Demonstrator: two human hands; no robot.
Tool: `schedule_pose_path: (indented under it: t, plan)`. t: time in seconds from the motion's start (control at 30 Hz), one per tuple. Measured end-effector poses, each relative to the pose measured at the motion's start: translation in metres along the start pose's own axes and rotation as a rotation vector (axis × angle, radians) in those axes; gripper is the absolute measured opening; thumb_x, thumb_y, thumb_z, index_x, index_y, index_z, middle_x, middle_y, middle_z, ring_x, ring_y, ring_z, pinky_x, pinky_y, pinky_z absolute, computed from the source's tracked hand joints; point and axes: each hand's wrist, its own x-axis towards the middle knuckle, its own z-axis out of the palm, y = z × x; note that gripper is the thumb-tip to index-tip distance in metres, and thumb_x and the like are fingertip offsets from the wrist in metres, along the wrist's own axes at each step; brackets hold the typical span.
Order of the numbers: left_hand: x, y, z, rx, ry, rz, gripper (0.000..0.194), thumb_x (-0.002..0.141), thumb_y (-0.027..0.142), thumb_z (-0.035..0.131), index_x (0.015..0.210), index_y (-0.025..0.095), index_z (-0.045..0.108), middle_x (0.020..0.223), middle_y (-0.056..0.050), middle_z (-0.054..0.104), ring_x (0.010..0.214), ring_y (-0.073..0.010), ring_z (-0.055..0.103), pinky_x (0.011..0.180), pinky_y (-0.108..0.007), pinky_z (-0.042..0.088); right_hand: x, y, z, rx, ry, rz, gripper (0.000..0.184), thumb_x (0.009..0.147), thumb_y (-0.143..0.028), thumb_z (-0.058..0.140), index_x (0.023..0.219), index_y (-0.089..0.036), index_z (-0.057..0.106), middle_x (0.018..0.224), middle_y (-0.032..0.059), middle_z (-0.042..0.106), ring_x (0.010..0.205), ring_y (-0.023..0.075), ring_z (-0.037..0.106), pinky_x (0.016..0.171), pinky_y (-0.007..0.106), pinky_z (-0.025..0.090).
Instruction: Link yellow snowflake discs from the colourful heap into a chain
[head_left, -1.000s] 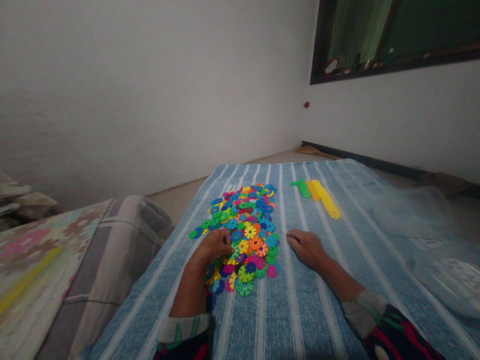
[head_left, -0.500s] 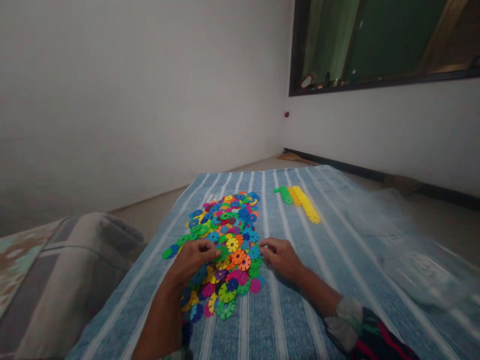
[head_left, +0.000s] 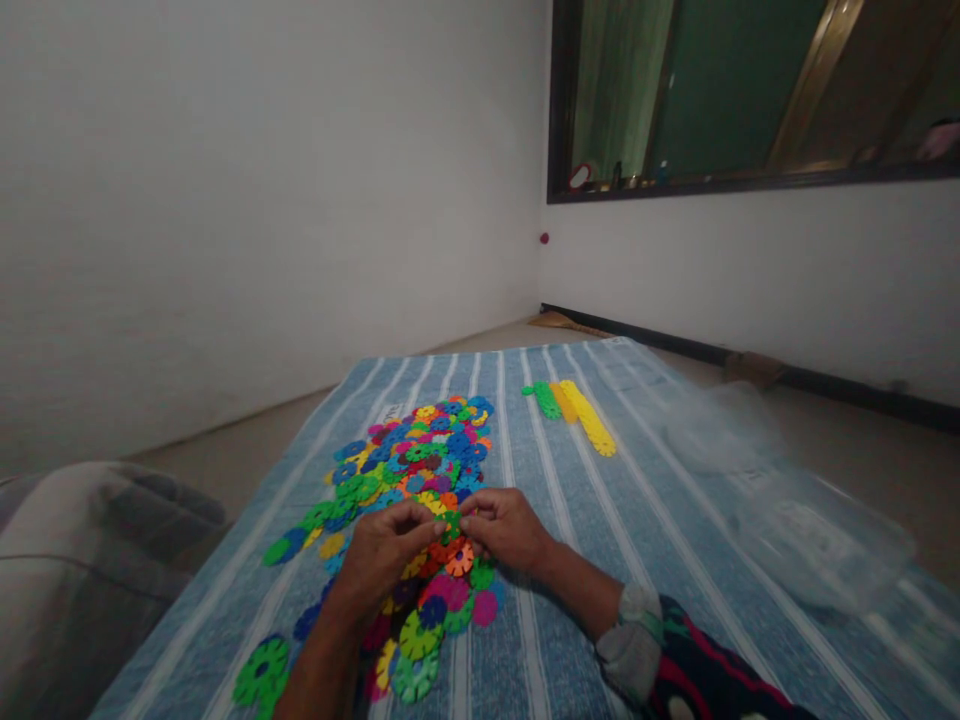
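Observation:
Over the pile of colourful notched plastic discs [head_left: 420, 455], my left hand [head_left: 386, 555] pinches a green notched disc [head_left: 451, 526] between thumb and index finger. Meeting it from the other side, my right hand [head_left: 506, 530] has its fingertips closed on the disc's right edge. Whether a second disc sits in that grip cannot be made out. Orange, yellow and magenta discs lie under and just in front of the fingers. Beyond the hands, to the right, are a green row [head_left: 547, 400], a short orange row [head_left: 568, 402] and a longer yellow row [head_left: 589, 418] of discs.
A blue striped cloth [head_left: 517, 620] covers the surface. Clear plastic bags or packaging [head_left: 817, 530] lie along the right side. At the left edge is a grey padded fabric item [head_left: 97, 560]. Walls and a window [head_left: 735, 90] stand behind.
My right hand has moved left to meet the left hand at the green disc. The camera view has shifted, and more green discs show at the lower left.

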Motion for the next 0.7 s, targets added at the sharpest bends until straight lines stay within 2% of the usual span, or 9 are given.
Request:
schedule_pose_path:
  t: [0.07, 0.13, 0.17, 0.23, 0.33, 0.43, 0.53, 0.7]
  plan:
    - [0.002, -0.002, 0.001, -0.057, -0.025, -0.017, 0.040, 0.057, 0.058, 0.068, 0.060, 0.018, 0.062, 0.059, 0.000, 0.059, 0.058, -0.0144, 0.052, 0.055, -0.025, 0.042, 0.005, 0.000, -0.009, -0.049, -0.034, -0.005, 0.017, 0.079, -0.025, 0.058, 0.090, -0.017, 0.069, 0.052, -0.0066, 0.054, 0.044, 0.0096, 0.051, 0.046, 0.020, 0.041]
    - [0.003, -0.005, 0.001, -0.090, -0.007, -0.031, 0.039, 0.059, 0.056, 0.068, 0.065, 0.018, 0.066, 0.066, -0.001, 0.064, 0.063, -0.0163, 0.056, 0.058, -0.026, 0.044, 0.016, -0.005, -0.030, -0.221, -0.054, -0.036, 0.018, 0.081, -0.022, 0.056, 0.090, -0.017, 0.071, 0.051, -0.0064, 0.055, 0.045, 0.0094, 0.052, 0.049, 0.020, 0.042]
    - [0.004, -0.007, 0.000, -0.089, 0.018, -0.037, 0.039, 0.060, 0.056, 0.067, 0.067, 0.018, 0.068, 0.068, -0.002, 0.066, 0.065, -0.0170, 0.057, 0.060, -0.026, 0.045, 0.024, -0.009, -0.046, -0.357, -0.040, -0.057, 0.019, 0.081, -0.019, 0.055, 0.090, -0.017, 0.072, 0.052, -0.0058, 0.056, 0.047, 0.0096, 0.054, 0.052, 0.020, 0.043]
    - [0.006, -0.010, -0.001, -0.076, 0.070, -0.056, 0.039, 0.062, 0.056, 0.065, 0.069, 0.018, 0.069, 0.069, -0.002, 0.067, 0.066, -0.0172, 0.058, 0.061, -0.026, 0.045, 0.041, -0.018, -0.086, -0.774, 0.053, -0.065, 0.018, 0.081, -0.016, 0.057, 0.087, -0.018, 0.074, 0.058, -0.0036, 0.063, 0.057, 0.0109, 0.060, 0.060, 0.020, 0.046]
    - [0.008, -0.017, -0.004, -0.034, 0.113, -0.081, 0.042, 0.064, 0.059, 0.062, 0.068, 0.018, 0.069, 0.064, -0.001, 0.064, 0.061, -0.0163, 0.054, 0.058, -0.026, 0.044, 0.068, -0.026, -0.152, -0.942, 0.186, -0.031, 0.020, 0.080, -0.011, 0.056, 0.083, -0.017, 0.075, 0.078, 0.0046, 0.071, 0.080, 0.0172, 0.066, 0.073, 0.025, 0.047]
    - [0.009, -0.023, -0.006, 0.016, 0.131, -0.078, 0.042, 0.064, 0.059, 0.061, 0.065, 0.018, 0.069, 0.062, -0.001, 0.063, 0.060, -0.0159, 0.053, 0.057, -0.026, 0.041, 0.088, -0.024, -0.200, -1.059, 0.262, 0.030, 0.023, 0.080, -0.008, 0.055, 0.081, -0.017, 0.076, 0.087, 0.0082, 0.073, 0.089, 0.0218, 0.067, 0.078, 0.028, 0.046]
    - [0.010, -0.026, -0.006, 0.025, 0.128, -0.078, 0.042, 0.064, 0.060, 0.061, 0.064, 0.018, 0.069, 0.064, -0.001, 0.065, 0.064, -0.0176, 0.056, 0.059, -0.026, 0.042, 0.101, -0.017, -0.222, -1.138, 0.265, 0.076, 0.023, 0.077, -0.008, 0.057, 0.083, -0.017, 0.077, 0.091, 0.0089, 0.075, 0.092, 0.0232, 0.067, 0.078, 0.027, 0.045]
    - [0.012, -0.028, -0.005, 0.043, 0.098, -0.084, 0.043, 0.066, 0.060, 0.059, 0.065, 0.018, 0.069, 0.066, -0.002, 0.066, 0.068, -0.0190, 0.058, 0.062, -0.027, 0.044, 0.116, -0.008, -0.226, -1.180, 0.235, 0.106, 0.024, 0.077, -0.011, 0.060, 0.090, -0.018, 0.078, 0.100, 0.0073, 0.075, 0.095, 0.0211, 0.066, 0.076, 0.023, 0.043]
